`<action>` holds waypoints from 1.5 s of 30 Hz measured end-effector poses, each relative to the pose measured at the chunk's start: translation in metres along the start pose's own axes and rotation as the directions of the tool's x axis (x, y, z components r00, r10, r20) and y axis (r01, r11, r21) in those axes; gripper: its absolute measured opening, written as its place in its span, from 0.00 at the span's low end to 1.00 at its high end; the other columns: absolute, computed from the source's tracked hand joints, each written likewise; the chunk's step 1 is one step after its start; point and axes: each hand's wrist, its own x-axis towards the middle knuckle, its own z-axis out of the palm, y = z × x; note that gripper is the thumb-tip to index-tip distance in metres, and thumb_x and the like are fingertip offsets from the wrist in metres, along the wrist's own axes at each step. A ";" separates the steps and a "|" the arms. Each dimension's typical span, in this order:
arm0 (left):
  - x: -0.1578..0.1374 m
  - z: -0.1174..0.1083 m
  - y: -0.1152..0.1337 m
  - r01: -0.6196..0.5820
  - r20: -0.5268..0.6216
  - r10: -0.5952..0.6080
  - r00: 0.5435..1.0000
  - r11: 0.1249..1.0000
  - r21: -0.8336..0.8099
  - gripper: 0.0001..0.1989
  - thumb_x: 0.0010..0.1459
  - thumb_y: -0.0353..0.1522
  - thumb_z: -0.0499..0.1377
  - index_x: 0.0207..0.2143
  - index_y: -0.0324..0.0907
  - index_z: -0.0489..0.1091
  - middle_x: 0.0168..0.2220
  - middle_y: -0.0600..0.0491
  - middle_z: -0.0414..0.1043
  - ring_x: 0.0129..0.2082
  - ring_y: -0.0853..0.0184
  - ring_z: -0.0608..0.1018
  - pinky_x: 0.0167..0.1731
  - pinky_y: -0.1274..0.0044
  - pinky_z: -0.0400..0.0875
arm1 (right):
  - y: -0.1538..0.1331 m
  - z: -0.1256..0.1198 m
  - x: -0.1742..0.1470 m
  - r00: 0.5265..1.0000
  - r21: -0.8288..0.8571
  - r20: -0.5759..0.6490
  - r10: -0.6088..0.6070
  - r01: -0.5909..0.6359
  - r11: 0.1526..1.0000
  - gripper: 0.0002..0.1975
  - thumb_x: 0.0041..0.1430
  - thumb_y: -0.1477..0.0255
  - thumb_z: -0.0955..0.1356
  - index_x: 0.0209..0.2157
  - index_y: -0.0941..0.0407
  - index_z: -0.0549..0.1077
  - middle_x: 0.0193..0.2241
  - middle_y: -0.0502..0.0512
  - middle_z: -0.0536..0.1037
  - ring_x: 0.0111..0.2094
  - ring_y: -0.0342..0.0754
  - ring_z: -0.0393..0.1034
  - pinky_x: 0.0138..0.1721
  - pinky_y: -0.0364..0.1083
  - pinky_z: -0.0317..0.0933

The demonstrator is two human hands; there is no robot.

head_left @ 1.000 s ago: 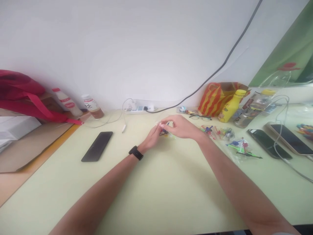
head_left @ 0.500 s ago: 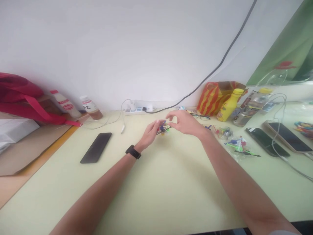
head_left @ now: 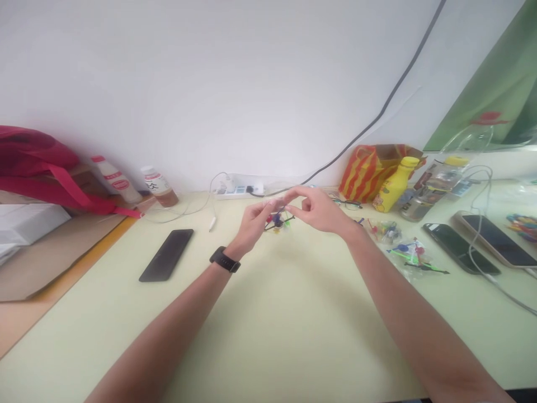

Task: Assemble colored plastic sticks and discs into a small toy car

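In front of me, over the far half of the table, a small clear plastic bag of coloured plastic pieces [head_left: 277, 220] hangs between my hands. Blue, red, green, black and yellow parts show in it. My left hand [head_left: 251, 224], with a black watch [head_left: 225, 259] on its wrist, is closed on the bag's left side. The thumb and forefinger of my right hand [head_left: 321, 211] pinch at its upper edge. Fingers partly hide the bag's top. To the right of my right hand lie similar bags of plastic pieces [head_left: 413, 253].
A black phone [head_left: 166, 255] lies left; two phones [head_left: 461, 247] with a white cable lie right. Bottles [head_left: 159, 187] and a power strip [head_left: 239, 188] stand along the wall. A striped bag [head_left: 356, 174], yellow bottle [head_left: 394, 184] and glasses [head_left: 348, 203] are back right.
My right hand has come closer to my left, its thumb and forefinger now pinching at the bag's top. The left hand has shifted slightly left. The view has tilted a little.
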 end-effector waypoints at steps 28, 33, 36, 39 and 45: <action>-0.003 0.014 0.020 0.134 0.069 -0.125 0.990 0.982 -0.133 0.26 0.68 0.52 0.57 0.52 0.43 0.80 0.53 0.41 0.80 0.58 0.49 0.78 0.47 0.68 0.73 | -0.008 -0.003 0.000 0.997 0.345 0.019 0.078 -0.079 0.935 0.18 0.62 0.69 0.70 0.54 0.50 0.72 0.46 0.53 0.82 0.20 0.38 0.63 0.20 0.40 0.61; -0.004 0.017 0.021 0.120 0.062 -0.114 0.992 0.988 -0.093 0.29 0.67 0.55 0.55 0.52 0.43 0.79 0.50 0.43 0.82 0.51 0.51 0.81 0.38 0.72 0.73 | -0.014 0.001 0.000 0.999 0.365 0.000 0.049 -0.046 0.930 0.17 0.63 0.69 0.69 0.53 0.50 0.72 0.49 0.54 0.82 0.22 0.38 0.66 0.20 0.40 0.62; -0.005 0.019 0.021 0.122 0.056 -0.117 0.992 0.988 -0.098 0.30 0.67 0.56 0.55 0.55 0.43 0.78 0.51 0.43 0.81 0.51 0.51 0.81 0.40 0.70 0.74 | -0.013 0.003 0.000 0.999 0.339 0.029 0.023 -0.031 0.940 0.18 0.63 0.69 0.68 0.54 0.50 0.72 0.49 0.54 0.82 0.23 0.38 0.67 0.22 0.40 0.63; -0.006 0.019 0.022 0.131 0.054 -0.125 0.991 0.985 -0.111 0.29 0.69 0.54 0.53 0.61 0.48 0.73 0.58 0.44 0.77 0.58 0.52 0.77 0.49 0.67 0.72 | -0.010 0.002 0.000 1.000 0.292 0.013 0.015 -0.018 0.956 0.18 0.64 0.68 0.69 0.55 0.51 0.72 0.47 0.54 0.81 0.21 0.38 0.65 0.20 0.40 0.61; -0.007 0.020 0.027 0.111 0.054 -0.105 0.993 0.987 -0.119 0.29 0.70 0.54 0.51 0.60 0.47 0.74 0.63 0.43 0.73 0.59 0.50 0.76 0.54 0.63 0.70 | -0.007 -0.003 -0.001 0.996 0.242 0.087 -0.017 -0.005 0.970 0.18 0.65 0.68 0.70 0.56 0.49 0.73 0.45 0.53 0.81 0.21 0.39 0.66 0.20 0.41 0.59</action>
